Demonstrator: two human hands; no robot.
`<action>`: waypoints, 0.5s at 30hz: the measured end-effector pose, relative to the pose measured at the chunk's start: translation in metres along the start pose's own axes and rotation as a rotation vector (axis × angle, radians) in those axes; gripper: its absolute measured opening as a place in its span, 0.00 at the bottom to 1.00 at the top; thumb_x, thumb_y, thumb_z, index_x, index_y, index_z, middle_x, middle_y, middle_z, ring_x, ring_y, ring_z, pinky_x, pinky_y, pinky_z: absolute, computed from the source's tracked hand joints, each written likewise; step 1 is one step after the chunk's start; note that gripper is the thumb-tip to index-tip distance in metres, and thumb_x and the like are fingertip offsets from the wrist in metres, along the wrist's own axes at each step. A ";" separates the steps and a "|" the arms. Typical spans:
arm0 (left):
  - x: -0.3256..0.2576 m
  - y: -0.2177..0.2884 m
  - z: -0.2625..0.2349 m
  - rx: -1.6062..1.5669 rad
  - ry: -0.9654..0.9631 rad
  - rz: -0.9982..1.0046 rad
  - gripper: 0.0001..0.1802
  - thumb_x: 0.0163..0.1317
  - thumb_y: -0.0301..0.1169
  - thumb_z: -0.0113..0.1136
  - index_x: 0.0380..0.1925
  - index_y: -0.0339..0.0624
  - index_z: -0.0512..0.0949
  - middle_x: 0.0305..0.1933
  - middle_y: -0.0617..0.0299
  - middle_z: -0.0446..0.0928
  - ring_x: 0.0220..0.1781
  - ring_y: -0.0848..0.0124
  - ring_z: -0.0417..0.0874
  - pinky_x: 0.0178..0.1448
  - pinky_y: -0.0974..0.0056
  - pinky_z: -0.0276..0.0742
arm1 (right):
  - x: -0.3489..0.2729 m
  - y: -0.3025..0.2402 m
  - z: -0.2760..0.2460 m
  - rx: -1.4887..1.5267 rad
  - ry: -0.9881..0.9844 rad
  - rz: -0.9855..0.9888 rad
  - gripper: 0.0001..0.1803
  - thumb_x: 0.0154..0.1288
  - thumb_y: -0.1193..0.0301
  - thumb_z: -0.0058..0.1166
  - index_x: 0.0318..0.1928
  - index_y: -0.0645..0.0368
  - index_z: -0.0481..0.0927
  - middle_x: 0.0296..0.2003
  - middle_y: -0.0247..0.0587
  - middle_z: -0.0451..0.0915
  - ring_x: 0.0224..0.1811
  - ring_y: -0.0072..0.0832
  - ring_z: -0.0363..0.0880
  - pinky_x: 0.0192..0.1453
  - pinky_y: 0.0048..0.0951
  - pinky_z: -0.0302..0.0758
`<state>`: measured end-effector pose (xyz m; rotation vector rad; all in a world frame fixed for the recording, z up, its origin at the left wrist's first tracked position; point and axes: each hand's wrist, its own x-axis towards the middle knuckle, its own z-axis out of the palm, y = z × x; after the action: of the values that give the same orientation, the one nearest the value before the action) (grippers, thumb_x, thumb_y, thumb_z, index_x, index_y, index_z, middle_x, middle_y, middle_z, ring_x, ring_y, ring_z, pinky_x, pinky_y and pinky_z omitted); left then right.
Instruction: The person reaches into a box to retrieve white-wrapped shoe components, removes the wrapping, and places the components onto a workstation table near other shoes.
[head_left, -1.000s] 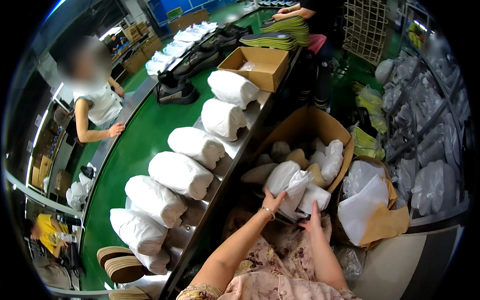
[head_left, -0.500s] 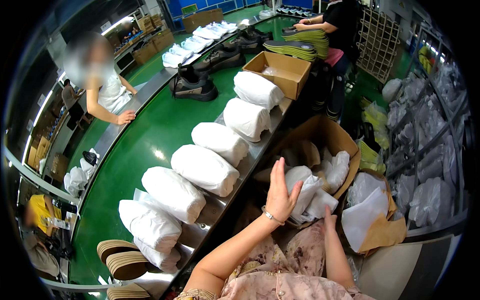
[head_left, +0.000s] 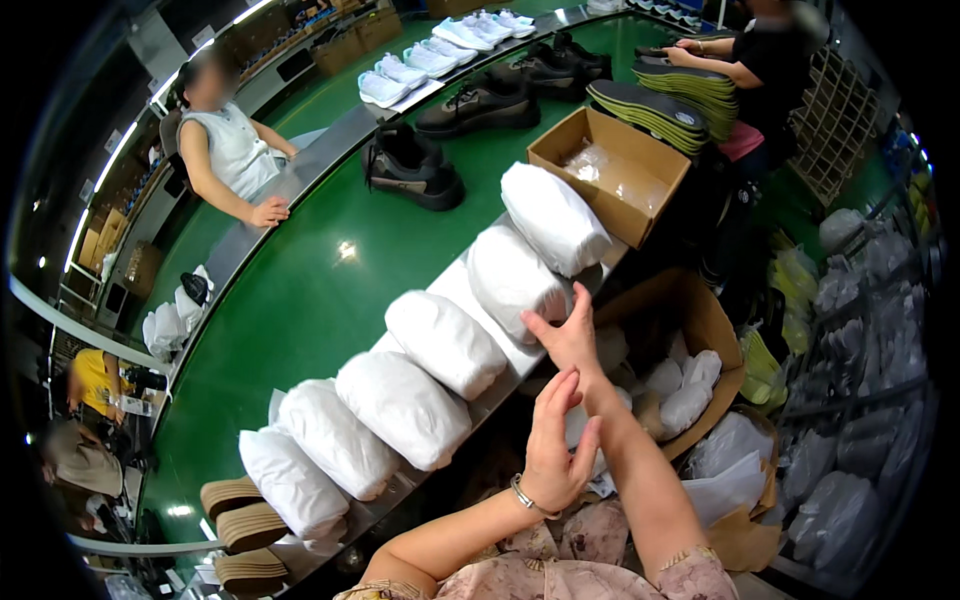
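A: Hands first. Right hand?
B: Right hand (head_left: 570,342) is at the near edge of the green table (head_left: 320,320), by the end of a white-wrapped bundle (head_left: 513,283). Fingers wide, thumb well off from the rest. Thumb overlaps the bundle's end in view — can't tell if it presses.

A: Where's that bundle exactly?
B: On the table, second from the far end of a row of six. Row lies along the metal edge strip (head_left: 400,486), long sides next to each other.

A: Left hand?
B: Left hand (head_left: 553,458) is lower and nearer the body, beside the right forearm. Fingers point up, slightly curled, thumb apart — wide gap, palm toward the right. Metal bracelet (head_left: 532,498) on that wrist.

A: What's around?
B: Small cardboard box (head_left: 645,152) just past the row's far end, clear plastic inside. Large carton (head_left: 708,318) below the table edge, right of the hands, holding wrapped pieces (head_left: 690,393). Stacked insoles (head_left: 648,112) near the small box. Dark shoes (head_left: 480,107) farther back, white shoes (head_left: 430,57) beyond those. Brown curved stacks (head_left: 247,525) at the row's near end.

A: Anyone opposite?
B: Co-worker (head_left: 230,150), one hand resting on the table's far edge.
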<state>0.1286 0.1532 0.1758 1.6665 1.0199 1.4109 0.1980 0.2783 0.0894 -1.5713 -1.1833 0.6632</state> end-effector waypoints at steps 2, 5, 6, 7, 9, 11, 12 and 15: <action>0.010 0.008 -0.012 -0.004 0.005 -0.150 0.29 0.54 0.17 0.52 0.57 0.32 0.57 0.57 0.49 0.61 0.60 0.62 0.65 0.56 0.63 0.69 | 0.004 -0.002 0.015 -0.018 -0.077 0.078 0.46 0.39 0.55 0.66 0.55 0.67 0.59 0.51 0.63 0.66 0.54 0.51 0.64 0.57 0.40 0.62; 0.045 0.010 -0.027 0.101 0.080 -0.319 0.30 0.55 0.18 0.51 0.59 0.30 0.54 0.60 0.46 0.58 0.62 0.59 0.63 0.60 0.62 0.64 | 0.008 -0.014 0.010 -0.060 -0.192 0.194 0.39 0.40 0.57 0.65 0.51 0.67 0.65 0.46 0.60 0.70 0.49 0.49 0.69 0.51 0.38 0.68; 0.063 0.013 -0.032 0.265 0.140 -0.215 0.31 0.56 0.20 0.51 0.59 0.29 0.53 0.61 0.42 0.56 0.63 0.54 0.60 0.62 0.59 0.59 | 0.006 -0.022 0.008 -0.024 -0.156 0.172 0.38 0.42 0.59 0.65 0.51 0.67 0.64 0.46 0.59 0.70 0.49 0.49 0.68 0.51 0.39 0.67; 0.089 0.018 -0.031 0.416 0.192 -0.094 0.31 0.56 0.22 0.51 0.59 0.27 0.52 0.63 0.39 0.54 0.64 0.50 0.57 0.65 0.57 0.54 | 0.008 -0.028 0.001 -0.091 -0.098 0.091 0.37 0.45 0.60 0.63 0.52 0.67 0.63 0.46 0.59 0.69 0.50 0.49 0.67 0.51 0.39 0.66; 0.129 -0.008 -0.006 0.646 0.079 -0.115 0.33 0.57 0.28 0.51 0.59 0.25 0.50 0.63 0.34 0.49 0.66 0.44 0.50 0.68 0.54 0.44 | 0.015 0.013 -0.014 -0.112 -0.128 -0.083 0.37 0.47 0.61 0.62 0.53 0.67 0.61 0.48 0.58 0.68 0.51 0.48 0.65 0.52 0.38 0.65; 0.129 -0.044 -0.017 0.646 -0.083 -0.358 0.36 0.57 0.32 0.52 0.59 0.23 0.48 0.63 0.31 0.48 0.66 0.41 0.48 0.68 0.54 0.44 | 0.007 -0.009 -0.001 -0.067 -0.133 0.010 0.37 0.47 0.62 0.62 0.54 0.67 0.60 0.48 0.57 0.68 0.51 0.48 0.66 0.52 0.37 0.65; 0.135 -0.045 -0.020 0.600 -0.028 -0.341 0.37 0.57 0.33 0.52 0.59 0.23 0.48 0.63 0.31 0.48 0.66 0.41 0.48 0.68 0.54 0.44 | 0.011 -0.013 -0.001 -0.061 -0.127 0.051 0.37 0.47 0.63 0.62 0.54 0.67 0.60 0.48 0.56 0.67 0.51 0.48 0.66 0.52 0.37 0.65; 0.142 -0.040 -0.037 0.424 0.170 -0.307 0.41 0.54 0.36 0.57 0.59 0.23 0.47 0.63 0.32 0.48 0.66 0.44 0.49 0.68 0.54 0.46 | 0.004 -0.060 -0.019 -0.146 -0.093 0.041 0.36 0.47 0.64 0.62 0.54 0.66 0.60 0.48 0.56 0.68 0.50 0.47 0.67 0.52 0.37 0.66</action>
<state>0.1005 0.2995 0.2055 1.6013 1.6874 1.2017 0.1940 0.2748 0.1522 -1.7061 -1.2963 0.6956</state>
